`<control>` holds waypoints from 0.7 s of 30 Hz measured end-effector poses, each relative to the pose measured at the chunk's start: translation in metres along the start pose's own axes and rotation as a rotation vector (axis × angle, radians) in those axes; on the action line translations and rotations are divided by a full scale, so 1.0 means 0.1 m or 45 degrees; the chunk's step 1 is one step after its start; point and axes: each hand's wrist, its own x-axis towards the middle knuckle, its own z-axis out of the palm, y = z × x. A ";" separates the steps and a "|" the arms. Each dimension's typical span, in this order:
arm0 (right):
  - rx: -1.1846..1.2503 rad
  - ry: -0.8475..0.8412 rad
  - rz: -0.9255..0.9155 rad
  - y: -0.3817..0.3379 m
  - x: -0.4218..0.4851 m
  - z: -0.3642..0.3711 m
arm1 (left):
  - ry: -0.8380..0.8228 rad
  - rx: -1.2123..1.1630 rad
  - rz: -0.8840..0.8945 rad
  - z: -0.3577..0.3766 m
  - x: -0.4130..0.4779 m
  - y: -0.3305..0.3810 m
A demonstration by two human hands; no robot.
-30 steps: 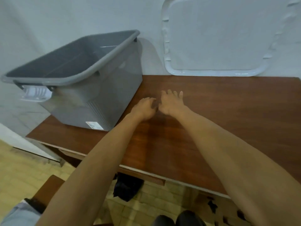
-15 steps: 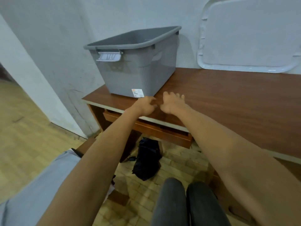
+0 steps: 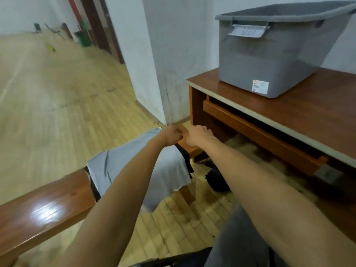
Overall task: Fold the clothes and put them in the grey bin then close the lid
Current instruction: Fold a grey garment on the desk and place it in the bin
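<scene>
The open grey bin (image 3: 269, 60) stands on the left end of the wooden table (image 3: 312, 114), at the upper right of the view. A pale grey-blue garment (image 3: 167, 170) lies draped over a wooden bench (image 3: 48, 207), with a dark garment (image 3: 186, 158) showing under its right edge. Both arms reach out over the bench. My left hand (image 3: 171, 136) is curled into a fist above the garment's far end and holds nothing. Right beside it, my right hand (image 3: 198, 135) hovers with loosely bent fingers, empty. The lid is out of view.
A black bag (image 3: 217, 180) lies on the floor under the table. A white wall corner (image 3: 163, 83) stands just past the bench's far end. Wooden floor stretches away to the left. My grey-trousered knee (image 3: 240, 237) is at the bottom.
The view has swung left and down, from the tabletop to the bench with the clothes. Both hands left the table and now hang over the bench's far end, still close together.
</scene>
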 end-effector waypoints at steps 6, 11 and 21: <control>0.122 -0.175 -0.010 -0.38 0.15 0.87 | 0.083 -0.404 -0.447 0.34 -0.40 -1.13; 0.192 -0.357 0.071 -0.35 0.29 1.55 | 0.052 -0.770 -0.744 0.93 -0.78 -1.67; 0.294 -0.312 0.292 -0.11 0.30 2.28 | -0.004 -1.002 -1.272 1.69 -1.20 -2.23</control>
